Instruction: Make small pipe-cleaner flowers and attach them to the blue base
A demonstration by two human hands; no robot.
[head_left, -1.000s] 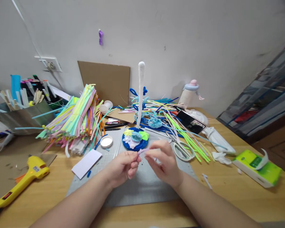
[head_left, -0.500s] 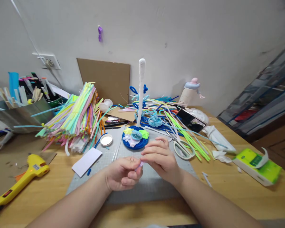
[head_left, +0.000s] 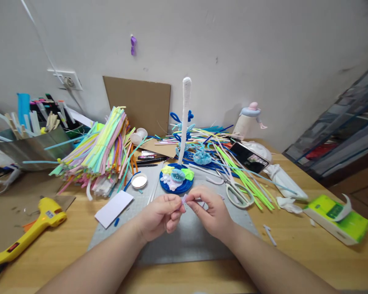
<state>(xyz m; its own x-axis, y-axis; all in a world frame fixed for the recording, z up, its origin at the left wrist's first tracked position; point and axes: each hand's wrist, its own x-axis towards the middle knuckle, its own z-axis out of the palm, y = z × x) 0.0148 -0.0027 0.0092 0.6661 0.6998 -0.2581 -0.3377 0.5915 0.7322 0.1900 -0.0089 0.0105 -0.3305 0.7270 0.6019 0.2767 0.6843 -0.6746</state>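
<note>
A light purple pipe cleaner [head_left: 184, 200] is pinched between both hands above the grey cutting mat [head_left: 178, 249]. My left hand [head_left: 161, 216] is closed on its short end with thumb and forefinger. My right hand [head_left: 213, 210] pinches it close by, and a purple length sticks out past the right fingers. Just beyond the hands rests a round dark blue base [head_left: 176, 188] with yellow, green, white and light blue fuzzy pieces on it. A white wrapped post [head_left: 185, 118] rises upright behind these pieces.
Left are a yellow glue gun [head_left: 33, 230], a white card [head_left: 114, 209] and a thick pipe-cleaner bundle [head_left: 101, 151]. Scissors [head_left: 239, 194], loose green pipe cleaners [head_left: 239, 175], a phone [head_left: 249, 157] and a green tissue pack [head_left: 337, 218] lie on the right. Cardboard [head_left: 138, 104] leans against the wall.
My right hand's raised, spread fingers have curled into a pinch on the pipe cleaner, and more of its purple length shows. The whole view has shifted slightly.
</note>
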